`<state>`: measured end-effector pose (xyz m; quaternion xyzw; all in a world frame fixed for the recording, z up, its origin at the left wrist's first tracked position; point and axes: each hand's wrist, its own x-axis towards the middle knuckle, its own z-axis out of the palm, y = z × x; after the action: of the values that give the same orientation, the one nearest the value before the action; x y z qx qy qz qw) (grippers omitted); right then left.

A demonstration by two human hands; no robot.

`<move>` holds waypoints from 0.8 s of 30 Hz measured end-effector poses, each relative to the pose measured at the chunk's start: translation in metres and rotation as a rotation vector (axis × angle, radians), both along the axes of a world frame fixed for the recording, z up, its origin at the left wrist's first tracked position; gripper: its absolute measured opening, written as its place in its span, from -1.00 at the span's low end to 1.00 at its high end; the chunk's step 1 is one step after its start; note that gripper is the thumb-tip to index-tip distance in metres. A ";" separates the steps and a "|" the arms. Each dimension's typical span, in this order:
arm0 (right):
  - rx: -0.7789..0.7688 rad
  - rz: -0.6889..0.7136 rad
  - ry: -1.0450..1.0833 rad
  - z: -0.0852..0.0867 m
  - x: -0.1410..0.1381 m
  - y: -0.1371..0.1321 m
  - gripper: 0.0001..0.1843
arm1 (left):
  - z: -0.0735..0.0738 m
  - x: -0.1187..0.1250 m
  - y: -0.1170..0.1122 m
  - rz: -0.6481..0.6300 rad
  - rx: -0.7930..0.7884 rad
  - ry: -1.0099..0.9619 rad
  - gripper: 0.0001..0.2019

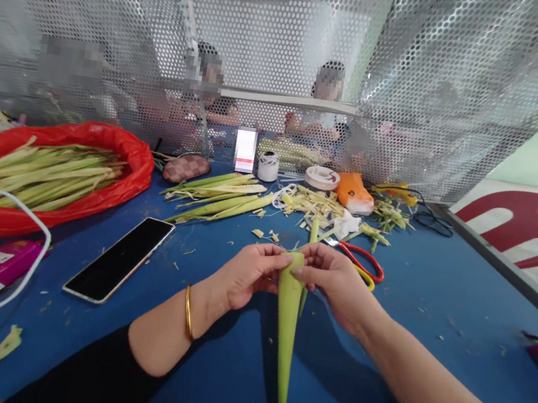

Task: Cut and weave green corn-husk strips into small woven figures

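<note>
Between both hands hangs a long pale-green leaf, likely a husk or palm-like blade, wide at the top and tapering to a point toward me. My left hand, with a gold bangle at the wrist, pinches the leaf's upper left edge. On the other edge, my right hand grips it with thumb and fingers. A narrower green strip stands up behind the right fingers and shows again below them; whether they hold it, I cannot tell. Just beyond the right hand lie scissors with red and yellow handles.
A red plastic bag full of long leaves sits at the left, beside a black phone. More leaves, leaf scraps, an orange packet and a round tape roll lie along the perforated metal screen. Two people sit behind it.
</note>
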<state>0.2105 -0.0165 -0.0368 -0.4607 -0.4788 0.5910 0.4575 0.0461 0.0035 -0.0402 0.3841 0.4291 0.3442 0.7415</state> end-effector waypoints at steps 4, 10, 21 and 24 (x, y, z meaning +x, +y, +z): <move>0.012 -0.006 -0.006 -0.003 -0.001 0.000 -0.67 | -0.001 0.002 -0.003 0.040 -0.045 -0.012 -0.74; 0.014 0.031 -0.043 -0.009 -0.002 0.001 -0.72 | -0.001 0.008 -0.007 0.072 -0.005 0.045 -0.82; -0.003 -0.038 0.017 -0.006 -0.006 -0.003 -0.73 | 0.000 0.010 -0.007 0.100 0.138 0.141 -0.84; -0.032 -0.064 0.056 -0.007 -0.007 -0.002 -0.70 | -0.001 0.010 -0.007 0.090 0.146 0.146 -0.85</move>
<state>0.2038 -0.0190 -0.0443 -0.4666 -0.4411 0.5962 0.4818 0.0564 -0.0038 -0.0409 0.4414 0.4725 0.3788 0.6621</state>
